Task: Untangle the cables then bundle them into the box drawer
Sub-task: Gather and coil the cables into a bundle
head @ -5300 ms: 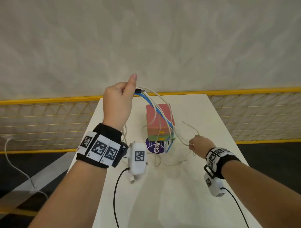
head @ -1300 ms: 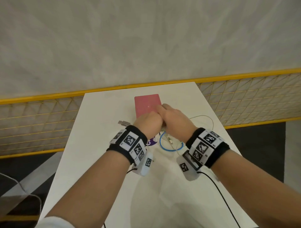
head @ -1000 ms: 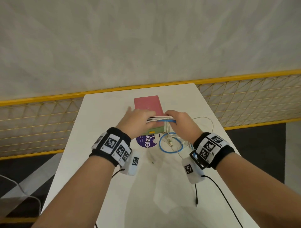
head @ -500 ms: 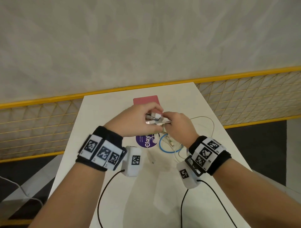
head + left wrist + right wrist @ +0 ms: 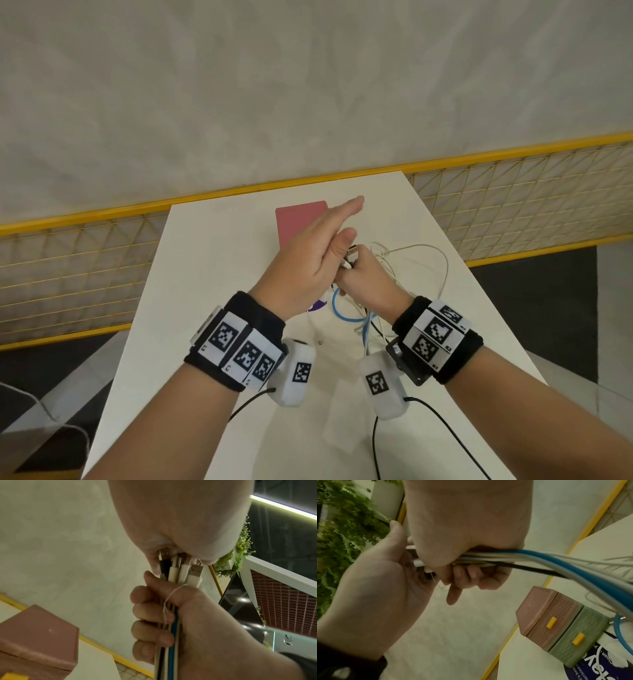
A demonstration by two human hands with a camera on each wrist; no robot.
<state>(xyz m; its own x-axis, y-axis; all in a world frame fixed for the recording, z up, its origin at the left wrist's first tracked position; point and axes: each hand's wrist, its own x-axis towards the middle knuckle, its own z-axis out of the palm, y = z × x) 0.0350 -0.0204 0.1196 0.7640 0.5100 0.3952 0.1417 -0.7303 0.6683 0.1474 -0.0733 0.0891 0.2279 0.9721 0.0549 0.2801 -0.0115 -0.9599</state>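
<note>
My right hand (image 5: 366, 284) is a fist round a bundle of cables (image 5: 539, 561): blue, white and black strands side by side. Their plug ends (image 5: 181, 572) stick out of the fist. My left hand (image 5: 308, 260) is flat with straight fingers, its palm (image 5: 188, 520) against those plug ends. The slack hangs to the white table (image 5: 212, 308) as a blue loop (image 5: 342, 313) and a white loop (image 5: 442, 260). The box drawer (image 5: 556, 628) stands behind the hands, pink upper drawer over green lower one, both pushed in, with yellow handles. Its pink top (image 5: 294, 219) shows past my left hand.
A purple round label (image 5: 599, 662) lies on the table under the box's front. Yellow mesh fencing (image 5: 68, 274) runs along the far side of the table. Black wrist-camera cords (image 5: 445, 435) trail over the near table. A pale wall rises behind.
Half a second ago both hands pinched the plug ends together. Now my left hand has let go and spread flat against the plugs, while my right hand keeps its grip on the bundle.
</note>
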